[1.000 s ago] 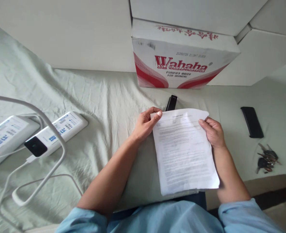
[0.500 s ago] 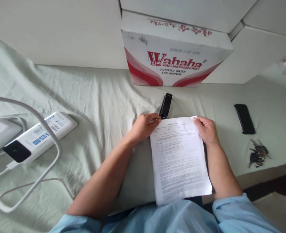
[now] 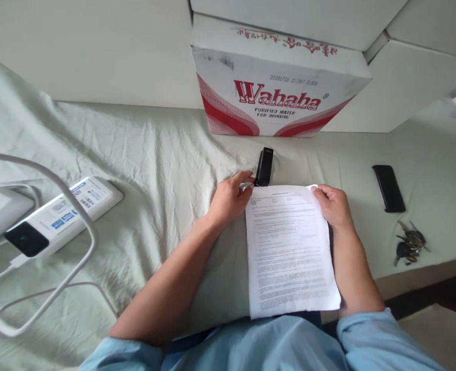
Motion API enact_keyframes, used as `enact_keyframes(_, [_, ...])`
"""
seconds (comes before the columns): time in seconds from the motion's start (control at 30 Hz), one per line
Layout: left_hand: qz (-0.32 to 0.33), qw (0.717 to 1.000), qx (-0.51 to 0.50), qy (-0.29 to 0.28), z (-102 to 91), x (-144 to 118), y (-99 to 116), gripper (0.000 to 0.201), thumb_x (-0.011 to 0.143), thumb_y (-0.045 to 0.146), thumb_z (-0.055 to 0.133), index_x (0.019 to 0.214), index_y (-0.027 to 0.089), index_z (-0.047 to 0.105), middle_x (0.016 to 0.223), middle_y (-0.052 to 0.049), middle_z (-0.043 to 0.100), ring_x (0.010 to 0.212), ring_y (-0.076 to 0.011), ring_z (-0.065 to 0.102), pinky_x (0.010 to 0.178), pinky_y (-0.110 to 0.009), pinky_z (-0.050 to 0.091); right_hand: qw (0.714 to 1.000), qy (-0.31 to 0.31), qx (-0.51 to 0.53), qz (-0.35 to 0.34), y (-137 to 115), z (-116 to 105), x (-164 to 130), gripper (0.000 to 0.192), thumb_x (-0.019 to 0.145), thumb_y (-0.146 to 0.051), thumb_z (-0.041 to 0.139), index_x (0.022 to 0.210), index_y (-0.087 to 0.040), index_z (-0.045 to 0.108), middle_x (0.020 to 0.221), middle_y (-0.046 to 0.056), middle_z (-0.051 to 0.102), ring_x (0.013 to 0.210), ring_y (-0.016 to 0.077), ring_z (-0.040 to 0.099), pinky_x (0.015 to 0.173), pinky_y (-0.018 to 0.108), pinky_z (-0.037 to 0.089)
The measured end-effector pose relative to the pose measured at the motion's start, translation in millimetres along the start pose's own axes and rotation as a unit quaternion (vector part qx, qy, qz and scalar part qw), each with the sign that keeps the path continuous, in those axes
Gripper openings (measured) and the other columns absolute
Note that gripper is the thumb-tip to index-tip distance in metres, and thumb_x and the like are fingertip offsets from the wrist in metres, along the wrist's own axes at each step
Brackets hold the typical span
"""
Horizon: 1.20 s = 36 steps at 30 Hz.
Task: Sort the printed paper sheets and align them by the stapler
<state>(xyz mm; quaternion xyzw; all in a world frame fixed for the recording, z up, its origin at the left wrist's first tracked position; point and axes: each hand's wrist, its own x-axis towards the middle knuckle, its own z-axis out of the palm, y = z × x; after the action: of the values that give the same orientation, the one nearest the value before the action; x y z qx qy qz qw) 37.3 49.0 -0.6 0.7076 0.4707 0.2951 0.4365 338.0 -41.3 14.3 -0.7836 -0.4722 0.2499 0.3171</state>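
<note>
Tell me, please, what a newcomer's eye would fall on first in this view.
Probably the white carton with big red "Wahaha" lettering, at top centre. Next might come the printed sheet below it, with the right hand gripping its upper right corner and the left hand by its upper left. The white power bank on the left also stands out.

The light is soft and rather even; I cannot tell its source. My paper (image 3: pixel 293 252) looks very bright, but its small print is too blurred for reading. Folds in the pale green cloth (image 3: pixel 166 149) carry gentle shadows, and the lower right side is dark. The carton (image 3: pixel 228 116) has clear large letters, yet its shape leans, stretched by the wide view.
</note>
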Motion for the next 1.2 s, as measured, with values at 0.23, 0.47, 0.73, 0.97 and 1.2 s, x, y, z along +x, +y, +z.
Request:
enact_keyframes(0.23, [-0.043,0.998,0.052,-0.002,0.7,3,4,0.036,0.094,0.015,0.065,0.129,0.019,0.071,0.099,-0.005,0.084,0.073,-0.0161,0.072,0.080,-0.032,0.058,0.999,0.024,-0.021,0.007,-3,-3,3,0.044,0.084,-0.059,0.060,0.061,-0.022,0.052,0.058,-0.004,0.036,0.059,0.0128,0.035,0.056,0.031,0.027])
enact_keyframes(0.47, [-0.042,0.994,0.086,0.052,10.1,-1,8,0.036,0.097,0.010,0.058,0.129,0.017,0.072,0.114,-0.010,0.084,0.085,-0.0181,0.077,0.095,-0.036,0.060,0.998,0.029,-0.062,-0.005,2,-1,4,0.045,0.087,-0.059,0.056,0.061,-0.023,0.050,0.058,-0.004,0.034,0.059,0.0132,0.036,0.058,0.032,0.028])
enact_keyframes(0.73, [-0.025,1.000,0.015,0.009,5.9,0,4,0.053,0.094,0.012,0.060,0.146,0.020,0.061,0.111,-0.007,0.084,0.075,-0.0159,0.072,0.088,-0.034,0.060,0.997,0.043,-0.063,-0.011,6,-8,6,0.044,0.088,-0.057,0.060,0.062,-0.022,0.053,0.058,-0.004,0.035,0.058,0.0131,0.036,0.056,0.031,0.027])
enact_keyframes(0.97, [0.022,0.998,0.064,0.015,8.3,-4,8,0.062,0.096,0.006,0.048,0.152,0.027,0.066,0.119,-0.007,0.076,0.097,-0.0199,0.072,0.092,-0.034,0.058,0.998,0.030,-0.049,-0.030,8,-12,7,0.042,0.089,-0.054,0.062,0.063,-0.022,0.056,0.057,-0.004,0.039,0.058,0.0130,0.036,0.055,0.031,0.027])
enact_keyframes(1.2, [0.072,0.983,0.171,-0.020,0.9,-4,5,0.063,0.096,0.005,0.051,0.139,0.042,0.078,0.133,-0.005,0.067,0.077,-0.0142,0.061,0.065,-0.027,0.044,0.998,0.028,-0.054,-0.027,9,-13,8,0.042,0.089,-0.054,0.062,0.063,-0.022,0.054,0.058,-0.004,0.040,0.059,0.0128,0.036,0.057,0.031,0.028])
